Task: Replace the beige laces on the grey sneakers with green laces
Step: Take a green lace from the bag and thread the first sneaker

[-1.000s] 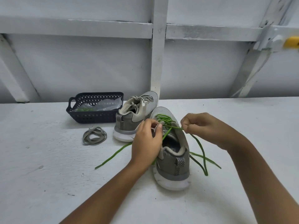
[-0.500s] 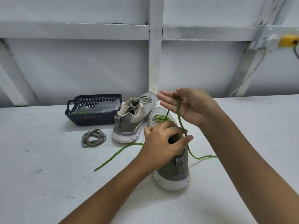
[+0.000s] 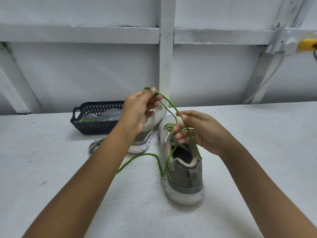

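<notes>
A grey sneaker (image 3: 184,169) stands heel towards me at the centre, with a green lace (image 3: 151,156) threaded through its front eyelets. My left hand (image 3: 140,110) is raised above the table and pinches one end of the green lace between thumb and fingertips. My right hand (image 3: 197,129) hovers over the sneaker's tongue, and strands of the lace run through its curled fingers. A loose loop of the lace trails over the table left of the shoe. The second grey sneaker (image 3: 147,134), with beige laces, stands behind my left hand and is partly hidden.
A dark perforated basket (image 3: 93,120) holding a clear bag with green laces sits at the back left. A coiled beige lace (image 3: 94,146) lies in front of it, partly behind my left forearm. A white framed wall (image 3: 164,57) closes off the back.
My left hand left the sneaker's collar and rose, now pinching the lace end. My right hand came down from its raised, open pose to the tongue with the strands in it.
</notes>
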{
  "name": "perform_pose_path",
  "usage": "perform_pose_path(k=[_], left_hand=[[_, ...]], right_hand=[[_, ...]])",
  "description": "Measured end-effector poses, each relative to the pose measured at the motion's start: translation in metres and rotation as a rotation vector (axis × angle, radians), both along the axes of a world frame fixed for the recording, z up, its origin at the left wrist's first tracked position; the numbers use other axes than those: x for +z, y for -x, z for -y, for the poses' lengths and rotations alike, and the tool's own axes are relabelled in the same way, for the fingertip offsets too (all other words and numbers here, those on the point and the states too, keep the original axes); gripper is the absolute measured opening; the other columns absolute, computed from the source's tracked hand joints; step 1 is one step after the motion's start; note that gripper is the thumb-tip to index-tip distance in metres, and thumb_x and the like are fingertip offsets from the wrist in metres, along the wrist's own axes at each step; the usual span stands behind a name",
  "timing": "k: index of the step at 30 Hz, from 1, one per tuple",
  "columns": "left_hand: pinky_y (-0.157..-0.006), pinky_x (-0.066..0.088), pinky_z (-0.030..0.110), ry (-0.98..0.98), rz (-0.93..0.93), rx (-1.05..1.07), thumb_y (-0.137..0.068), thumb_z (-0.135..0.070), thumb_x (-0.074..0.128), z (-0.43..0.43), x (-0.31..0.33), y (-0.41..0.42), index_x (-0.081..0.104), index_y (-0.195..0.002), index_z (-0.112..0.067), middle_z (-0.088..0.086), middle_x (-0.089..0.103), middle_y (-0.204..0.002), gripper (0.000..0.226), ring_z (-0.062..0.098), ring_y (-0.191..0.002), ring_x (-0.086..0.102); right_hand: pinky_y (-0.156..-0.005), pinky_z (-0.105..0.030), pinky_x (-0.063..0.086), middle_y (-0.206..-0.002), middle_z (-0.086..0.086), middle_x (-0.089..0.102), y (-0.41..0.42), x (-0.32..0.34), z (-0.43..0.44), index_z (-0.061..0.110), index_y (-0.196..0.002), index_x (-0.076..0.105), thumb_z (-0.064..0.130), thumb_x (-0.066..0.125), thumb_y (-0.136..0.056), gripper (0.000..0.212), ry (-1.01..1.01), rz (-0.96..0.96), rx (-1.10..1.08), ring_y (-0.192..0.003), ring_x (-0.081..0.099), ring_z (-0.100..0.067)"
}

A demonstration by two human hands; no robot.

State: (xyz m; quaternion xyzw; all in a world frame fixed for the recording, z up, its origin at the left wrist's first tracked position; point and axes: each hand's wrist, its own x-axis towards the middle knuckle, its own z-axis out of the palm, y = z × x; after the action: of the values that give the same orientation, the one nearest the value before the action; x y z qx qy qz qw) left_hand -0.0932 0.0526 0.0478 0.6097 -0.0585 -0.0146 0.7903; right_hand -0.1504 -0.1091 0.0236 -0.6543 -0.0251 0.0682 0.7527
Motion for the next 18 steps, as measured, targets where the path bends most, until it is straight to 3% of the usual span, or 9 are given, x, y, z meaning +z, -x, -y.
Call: perform_pose_path(k=[4,11,13,15,18], left_hand=[[-0.051,0.038,0.018,0.026,-0.104,0.034,-0.093,-0.019,0.055,-0.005,0.005,-0.026,0.059,-0.075,-0.019,-0.008,0.067,-0.055,0.019,-0.001,-0.045,0.056],[-0.049,0.046,0.017,0.055,-0.15,0.055,-0.094,-0.018,0.053,-0.006,0.003,-0.05,0.06,-0.078,-0.013,-0.005,0.068,-0.056,0.018,0.001,-0.044,0.057],[-0.044,0.042,0.016,-0.161,-0.162,-0.042,-0.095,-0.025,0.053,-0.006,0.001,-0.045,0.061,-0.084,-0.011,-0.002,0.069,-0.059,0.02,0.003,-0.042,0.051],[-0.043,0.035,0.016,-0.532,-0.108,-0.129,-0.096,-0.032,0.051,-0.004,-0.001,-0.034,0.062,-0.092,-0.01,-0.002,0.067,-0.064,0.025,0.006,-0.044,0.043],[-0.052,0.034,0.02,-0.864,0.158,-0.078,-0.095,-0.034,0.052,0.007,-0.012,-0.011,0.068,-0.087,-0.017,-0.009,0.06,-0.07,0.024,0.003,-0.054,0.044]], right_hand=[[-0.05,-0.018,0.048,-0.062,-0.002,0.057,0.006,-0.007,0.006,0.003,-0.094,0.064,0.005,0.044,-0.098,0.02,0.213,0.083,-0.033,-0.05,0.051,-0.009],[-0.045,-0.015,0.041,-0.049,0.004,0.052,0.009,-0.016,0.019,0.003,-0.084,0.069,0.018,0.053,-0.094,0.024,0.33,0.0,-0.117,-0.044,0.043,-0.008],[-0.042,-0.016,0.038,-0.047,0.004,0.047,0.007,-0.017,0.022,0.004,-0.08,0.069,0.02,0.055,-0.093,0.025,0.287,-0.024,-0.173,-0.041,0.038,-0.008],[-0.043,-0.016,0.037,-0.049,0.003,0.046,0.005,-0.018,0.025,0.004,-0.081,0.069,0.019,0.054,-0.094,0.025,0.188,-0.033,-0.237,-0.041,0.037,-0.007],[-0.046,-0.016,0.041,-0.057,0.001,0.049,0.001,-0.022,0.031,0.003,-0.091,0.066,0.009,0.044,-0.098,0.024,0.046,-0.063,-0.267,-0.047,0.042,-0.007]])
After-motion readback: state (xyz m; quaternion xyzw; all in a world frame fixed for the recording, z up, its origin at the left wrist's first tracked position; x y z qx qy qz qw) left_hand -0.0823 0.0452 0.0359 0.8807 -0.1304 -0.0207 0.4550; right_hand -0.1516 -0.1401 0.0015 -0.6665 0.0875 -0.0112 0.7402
